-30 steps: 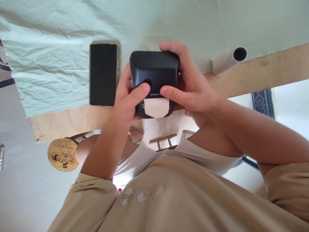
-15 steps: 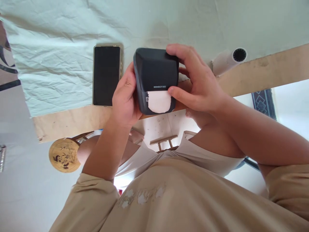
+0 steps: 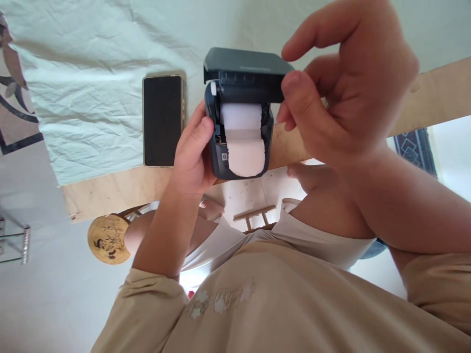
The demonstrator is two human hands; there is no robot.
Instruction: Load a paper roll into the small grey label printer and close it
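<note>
A small black label printer [image 3: 217, 169] is gripped along its left side by my left hand [image 3: 195, 154], thumb on the edge. Its lid [image 3: 246, 61] stands raised at the far side. My right hand [image 3: 346, 83] pinches the lid's right corner between thumb and fingers. Inside the printer a white paper roll [image 3: 241, 116] shows, and its loose paper end [image 3: 246, 157] hangs over the front edge. The underside of the printer is hidden.
A phone [image 3: 162, 120] with a dark screen lies left of the printer on the pale green cloth [image 3: 99, 98]. The table's bare wooden edge [image 3: 110, 193] runs along the near side. A round wooden stool [image 3: 108, 240] stands below at the left.
The printer's lid has swung up from closed, exposing the paper roll. My right hand has risen with the lid's corner. My left hand keeps its grip on the printer.
</note>
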